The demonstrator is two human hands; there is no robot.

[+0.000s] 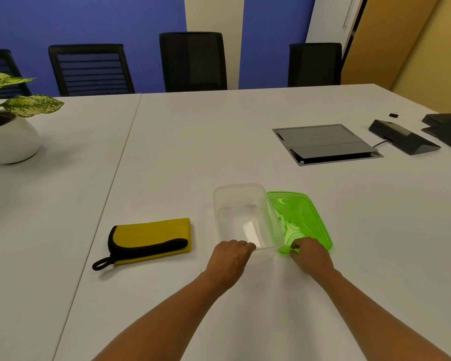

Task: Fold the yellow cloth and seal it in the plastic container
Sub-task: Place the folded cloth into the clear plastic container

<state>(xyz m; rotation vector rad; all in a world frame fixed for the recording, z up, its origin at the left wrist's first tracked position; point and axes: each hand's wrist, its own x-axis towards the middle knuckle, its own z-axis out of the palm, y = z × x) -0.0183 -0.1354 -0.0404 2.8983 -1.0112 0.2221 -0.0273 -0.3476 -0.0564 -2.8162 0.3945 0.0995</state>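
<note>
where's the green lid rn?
Head view, right of centre: the green lid lies flat on the white table, against the right side of the clear container, with the right hand pinching its near edge.

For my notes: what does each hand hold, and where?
Left hand grips clear container at near rim; right hand pinches green lid at near edge.

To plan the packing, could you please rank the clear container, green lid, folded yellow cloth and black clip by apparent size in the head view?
1. The clear container and green lid: alike; the container overlaps the lid's edge.
2. The folded yellow cloth.
3. The black clip: smallest, though farthest away.
</note>
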